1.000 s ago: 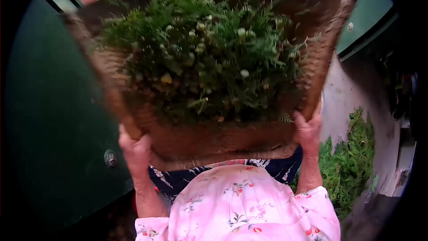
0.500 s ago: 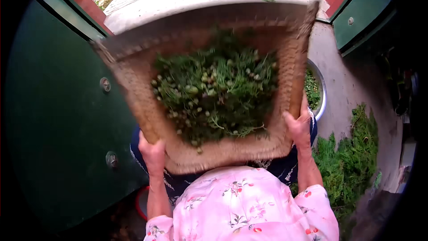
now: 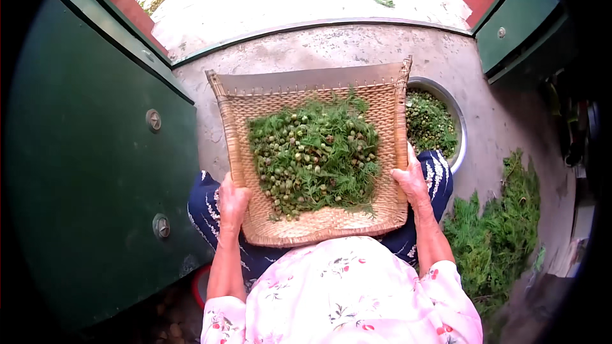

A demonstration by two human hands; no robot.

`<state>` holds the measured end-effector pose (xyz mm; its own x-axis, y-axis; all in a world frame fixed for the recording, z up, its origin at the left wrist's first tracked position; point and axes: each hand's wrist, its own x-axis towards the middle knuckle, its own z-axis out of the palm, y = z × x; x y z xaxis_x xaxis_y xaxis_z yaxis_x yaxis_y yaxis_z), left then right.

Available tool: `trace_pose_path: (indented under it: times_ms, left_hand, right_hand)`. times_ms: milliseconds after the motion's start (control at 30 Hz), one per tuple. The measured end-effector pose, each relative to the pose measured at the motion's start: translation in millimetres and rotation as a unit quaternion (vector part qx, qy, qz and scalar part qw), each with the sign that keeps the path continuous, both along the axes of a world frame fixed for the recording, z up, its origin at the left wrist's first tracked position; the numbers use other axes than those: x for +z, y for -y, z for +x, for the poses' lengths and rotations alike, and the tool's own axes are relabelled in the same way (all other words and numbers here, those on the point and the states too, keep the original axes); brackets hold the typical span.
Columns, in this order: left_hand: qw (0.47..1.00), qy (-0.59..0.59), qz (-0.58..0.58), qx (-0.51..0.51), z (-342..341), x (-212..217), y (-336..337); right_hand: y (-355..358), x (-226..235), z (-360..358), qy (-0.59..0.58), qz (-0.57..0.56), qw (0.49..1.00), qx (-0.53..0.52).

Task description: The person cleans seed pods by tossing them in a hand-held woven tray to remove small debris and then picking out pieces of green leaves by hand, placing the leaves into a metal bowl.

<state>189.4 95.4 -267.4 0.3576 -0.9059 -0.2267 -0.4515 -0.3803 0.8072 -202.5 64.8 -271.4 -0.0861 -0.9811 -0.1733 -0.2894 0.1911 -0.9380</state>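
A woven winnowing basket (image 3: 331, 223) lies across my lap, its flat smooth lip at the far side. Inside, a heap of small round green seed cones (image 3: 299, 146) is mixed with feathery green sprigs (image 3: 354, 181). My left hand (image 3: 233, 202) grips the basket's left rim, thumb on top. On the opposite rim, my right hand (image 3: 413, 181) is closed in the same way. The fingers of both hands are partly hidden beneath the basket.
A metal basin (image 3: 460, 129) of similar green cones stands just right of the basket. Cut leafy branches (image 3: 494, 236) are piled on the floor at the right. A green door (image 3: 95, 172) stands close on the left. Beyond lies a raised threshold (image 3: 319, 23). A red-rimmed container (image 3: 200, 285) shows at lower left.
The basket has come down and nearer to my lap from a raised, blurred position. The heap has settled in it, and the threshold and more of the basin now show.
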Motion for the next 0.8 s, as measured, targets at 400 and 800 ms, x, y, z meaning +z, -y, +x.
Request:
trace_pose_path:
  times_ms: [400,800]
  left_hand:
    - [0.955,-0.135,-0.252,0.077,-11,86,5]
    - [0.997,-0.061,0.002,0.036,2,-11,-37]
  right_hand:
    - [-2,98,13,-0.08,-0.221,0.968,-0.092]
    - [-28,15,5,-0.052,0.024,0.998,-0.026]
